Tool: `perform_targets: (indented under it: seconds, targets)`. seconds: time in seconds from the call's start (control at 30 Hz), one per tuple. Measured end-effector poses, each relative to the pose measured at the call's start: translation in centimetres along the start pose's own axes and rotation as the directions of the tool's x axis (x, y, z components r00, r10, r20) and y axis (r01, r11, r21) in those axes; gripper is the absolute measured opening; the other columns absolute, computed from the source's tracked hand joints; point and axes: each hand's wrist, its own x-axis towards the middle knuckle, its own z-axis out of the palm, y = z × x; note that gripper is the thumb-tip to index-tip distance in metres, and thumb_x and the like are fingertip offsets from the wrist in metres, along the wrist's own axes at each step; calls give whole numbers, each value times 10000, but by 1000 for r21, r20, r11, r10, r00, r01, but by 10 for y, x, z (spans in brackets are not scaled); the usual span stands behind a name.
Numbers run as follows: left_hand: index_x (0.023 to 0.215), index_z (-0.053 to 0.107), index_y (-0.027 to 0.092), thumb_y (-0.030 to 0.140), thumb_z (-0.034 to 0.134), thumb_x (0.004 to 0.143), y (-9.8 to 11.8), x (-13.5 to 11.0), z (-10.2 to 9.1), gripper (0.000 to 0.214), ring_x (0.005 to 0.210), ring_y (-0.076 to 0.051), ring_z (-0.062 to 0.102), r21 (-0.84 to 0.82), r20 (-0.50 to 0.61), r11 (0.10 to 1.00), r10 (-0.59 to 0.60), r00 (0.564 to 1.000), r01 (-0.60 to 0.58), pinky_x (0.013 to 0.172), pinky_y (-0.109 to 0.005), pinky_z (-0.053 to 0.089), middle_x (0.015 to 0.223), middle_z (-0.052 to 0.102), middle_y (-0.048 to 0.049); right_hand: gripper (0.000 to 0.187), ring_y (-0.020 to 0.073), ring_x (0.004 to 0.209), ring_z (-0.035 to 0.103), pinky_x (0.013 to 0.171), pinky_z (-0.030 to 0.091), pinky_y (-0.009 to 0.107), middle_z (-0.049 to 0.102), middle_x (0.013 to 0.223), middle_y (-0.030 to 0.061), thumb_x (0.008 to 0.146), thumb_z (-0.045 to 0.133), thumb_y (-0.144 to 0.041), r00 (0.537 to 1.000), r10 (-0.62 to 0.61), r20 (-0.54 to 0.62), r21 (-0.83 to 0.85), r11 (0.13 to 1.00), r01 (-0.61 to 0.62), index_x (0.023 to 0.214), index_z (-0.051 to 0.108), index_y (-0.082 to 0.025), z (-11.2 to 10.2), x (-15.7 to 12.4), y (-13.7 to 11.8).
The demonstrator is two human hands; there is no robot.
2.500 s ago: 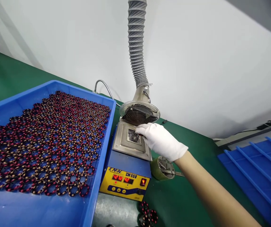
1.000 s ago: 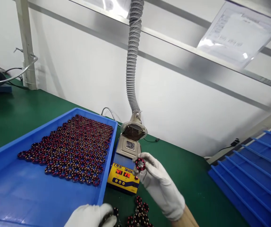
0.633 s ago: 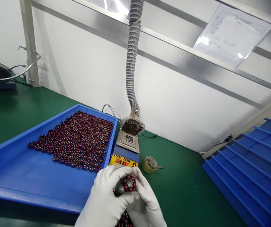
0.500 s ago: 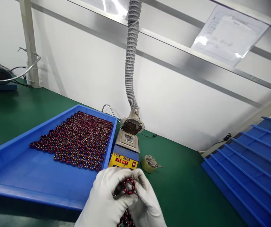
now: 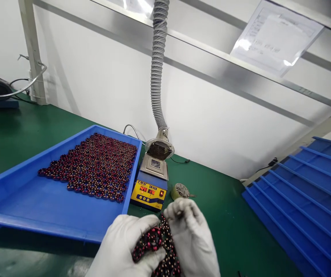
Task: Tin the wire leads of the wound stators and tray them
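Both of my hands wear white gloves and sit low in the middle of the view. My left hand curls its thumb and fingers around several dark ring coils wound with red wire. A pile of more ring coils shows beneath, between the two hands. Just to the right, my right hand is closed, fingertips bent together; whatever they hold, if anything, is hidden. Left of the hands lies a blue tray, with many similar coils packed in rows toward its far end.
Beyond my hands stands a blue and yellow solder pot with lit red digits, under a fume extraction hose. A small round tin sits to its right. Stacked blue trays lean at the right on the green table.
My right hand has moved apart, to the right, from the left. The single coil held up between them is no longer raised there, and more of the coil pile shows. The view has shifted slightly.
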Motion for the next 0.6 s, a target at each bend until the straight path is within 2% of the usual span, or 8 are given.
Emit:
perform_targets:
  seconds: [0.1, 0.17, 0.23, 0.3, 0.37, 0.47, 0.53, 0.6]
  targets:
    - [1069, 560, 344, 236, 770, 633, -3, -3, -3, 496, 795, -118, 654, -31, 31, 997, -71, 997, 72, 728, -176, 547, 888, 681, 100, 155, 142, 661, 536, 654, 466, 275, 534, 702, -6, 822, 650, -321, 996, -79, -38, 13, 997, 80, 722, 599, -215, -6, 2, 0]
    - [1076, 570, 349, 232, 731, 665, -3, -4, -5, 456, 826, -117, 656, -41, 54, 992, -114, 992, 116, 760, -176, 544, 914, 686, 98, 150, 145, 676, 559, 653, 469, 263, 567, 703, -1, 848, 616, -291, 989, -137, 57, -160, 976, 145, 719, 599, -216, -8, -2, -2]
    - [1094, 578, 345, 245, 700, 695, -2, -4, -7, 429, 857, -121, 656, -50, 79, 986, -153, 985, 157, 781, -176, 543, 943, 687, 84, 67, 148, 720, 587, 678, 481, 257, 612, 772, 8, 873, 574, -236, 961, -211, 176, -375, 889, 264, 828, 624, -233, -10, -8, -5]
    - [1107, 583, 335, 275, 684, 718, -1, -4, -8, 406, 883, -127, 654, -68, 110, 981, -175, 978, 183, 796, -179, 542, 964, 687, 67, 202, 153, 789, 614, 725, 498, 259, 640, 882, 22, 868, 557, -160, 902, -276, 333, -545, 724, 423, 1041, 603, -252, -10, -11, -9]
    - [1114, 585, 324, 285, 676, 730, 0, -6, -8, 396, 891, -133, 655, -87, 134, 977, -182, 974, 195, 805, -185, 543, 978, 687, 54, 350, 170, 833, 623, 758, 510, 283, 647, 948, 47, 855, 544, -117, 802, -308, 512, -600, 540, 590, 1183, 529, -239, -9, -12, -14]
    - [1088, 585, 329, 227, 687, 689, -1, -7, -8, 424, 844, -134, 663, -115, 112, 979, -154, 982, 166, 770, -180, 552, 940, 691, 64, 227, 173, 741, 611, 682, 509, 291, 641, 832, 45, 866, 499, -129, 691, -284, 665, -583, 380, 718, 1072, 543, -215, -4, -7, -19]
    - [1072, 570, 345, 196, 697, 660, -2, -8, -9, 456, 817, -127, 663, -127, 81, 983, -121, 989, 131, 743, -168, 553, 906, 684, 81, 136, 162, 662, 586, 615, 488, 279, 608, 739, 23, 871, 473, -143, 680, -270, 681, -586, 355, 728, 955, 542, -225, -5, -2, -21]
    - [1088, 542, 352, 216, 717, 666, -4, -7, -11, 476, 807, -119, 657, -122, 73, 989, -75, 994, 84, 730, -158, 550, 899, 672, 86, 134, 158, 639, 579, 595, 475, 272, 595, 720, 14, 867, 469, -137, 717, -300, 629, -636, 332, 697, 928, 536, -236, -9, 1, -22]
